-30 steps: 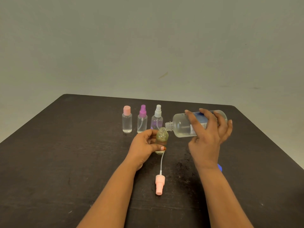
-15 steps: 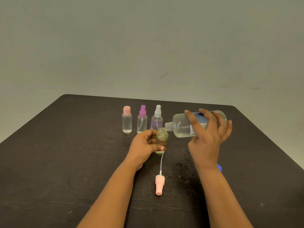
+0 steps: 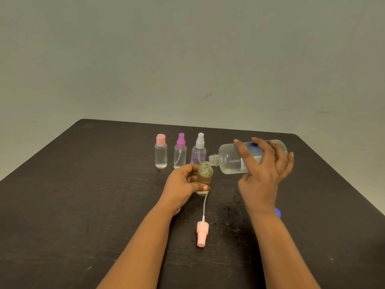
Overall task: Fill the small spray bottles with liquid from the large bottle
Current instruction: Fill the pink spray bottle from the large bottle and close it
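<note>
One dark counter against a grey backdrop; left hand grips small bottle, right hand grips tipped large bottle.

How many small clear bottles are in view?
4. Three stand in a back row: pink-capped bottle, purple-topped spray bottle, white-topped spray bottle. The fourth, an uncapped yellowish bottle, is gripped by the left hand.

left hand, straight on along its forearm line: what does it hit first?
Left hand grips the open small bottle. Carried on, that would likely meet the mouth of the large bottle, tilted just above it in the right hand. White-capped spray bottle stands close behind; depth unclear.
</note>
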Action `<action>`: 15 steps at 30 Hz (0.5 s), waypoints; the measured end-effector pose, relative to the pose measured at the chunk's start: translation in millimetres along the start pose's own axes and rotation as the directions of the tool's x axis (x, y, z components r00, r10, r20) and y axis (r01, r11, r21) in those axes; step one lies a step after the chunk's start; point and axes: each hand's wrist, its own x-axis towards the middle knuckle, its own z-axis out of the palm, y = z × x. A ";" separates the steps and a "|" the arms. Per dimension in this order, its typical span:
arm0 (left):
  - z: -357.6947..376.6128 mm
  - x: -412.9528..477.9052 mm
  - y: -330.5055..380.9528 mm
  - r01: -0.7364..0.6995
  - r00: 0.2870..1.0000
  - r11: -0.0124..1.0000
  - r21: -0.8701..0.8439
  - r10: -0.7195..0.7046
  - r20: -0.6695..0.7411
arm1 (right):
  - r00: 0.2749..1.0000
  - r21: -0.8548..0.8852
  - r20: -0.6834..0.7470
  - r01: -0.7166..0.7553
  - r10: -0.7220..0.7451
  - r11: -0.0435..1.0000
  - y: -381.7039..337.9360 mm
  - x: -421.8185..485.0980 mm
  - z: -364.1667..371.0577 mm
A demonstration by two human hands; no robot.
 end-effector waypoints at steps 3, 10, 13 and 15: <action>0.1 0.1 0.0 0.005 1.000 1.000 -0.001 -0.005 -0.002 | 1.000 0.004 -0.003 -0.003 0.003 1.000 -0.2 0.4 0.1; 0.4 0.6 0.3 0.010 1.000 1.000 -0.007 -0.010 -0.001 | 1.000 -0.007 0.005 0.000 0.000 1.000 -0.8 1.4 -1.7; 0.1 0.5 0.4 0.014 1.000 1.000 -0.006 -0.014 0.001 | 1.000 -0.007 0.003 0.001 -0.001 1.000 -1.3 1.6 -1.9; 0.3 0.7 0.3 0.010 1.000 1.000 -0.006 -0.010 0.000 | 1.000 -0.008 -0.001 0.001 -0.001 1.000 -1.3 1.6 -1.5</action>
